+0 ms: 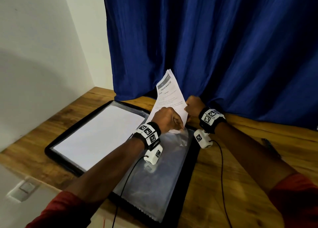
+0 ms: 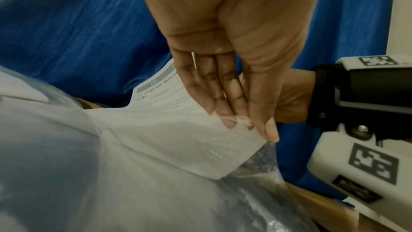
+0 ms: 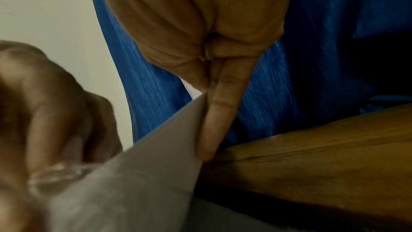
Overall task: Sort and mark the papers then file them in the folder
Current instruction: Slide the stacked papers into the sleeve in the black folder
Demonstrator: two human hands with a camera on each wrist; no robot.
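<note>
Both grips are on the papers (image 1: 169, 97): left hand (image 1: 167, 118) presses flat fingers at the clear sleeve (image 1: 165, 152), right hand (image 1: 193, 107) pinches their edge. Filing in the folder (image 1: 192, 160) looks underway (marking can't be judged); one page already sits opposite.

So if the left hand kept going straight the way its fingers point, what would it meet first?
The left hand points down along the paper stack, fingertips already at the mouth of the clear plastic sleeve of the open folder. It would likely go into that sleeve first, though depth is unclear.
</note>
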